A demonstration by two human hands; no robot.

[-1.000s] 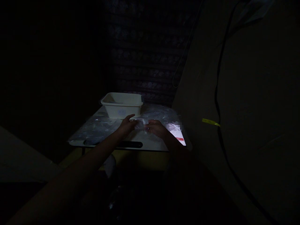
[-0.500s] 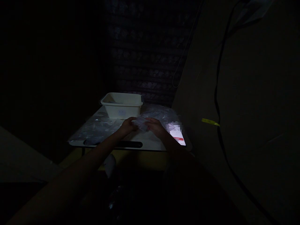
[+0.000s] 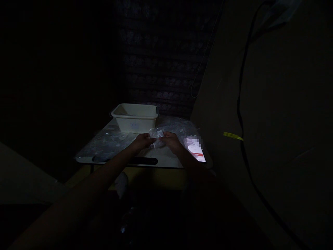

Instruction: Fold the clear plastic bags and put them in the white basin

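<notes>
A crumpled clear plastic bag (image 3: 156, 133) is held between my two hands over the middle of a small white table (image 3: 166, 160). My left hand (image 3: 142, 142) pinches its left side, thumb pointing inward. From the right, my right hand (image 3: 171, 140) grips it with fingers and thumb pressed together. Just behind my left hand stands a cream plastic tub (image 3: 136, 123); some clear material shows inside it. Whether anything is inside the held plastic is too dark to tell.
More clear plastic sheets (image 3: 104, 144) cover the table's left side and others (image 3: 177, 125) lie at the back right. A lit phone (image 3: 196, 151) rests at the right edge. A black cable (image 3: 240, 111) with a yellow tag (image 3: 232, 135) hangs at the right.
Both hands have shifted slightly and their fingertips are closer together. The plastic between them is more bunched up and stands out more.
</notes>
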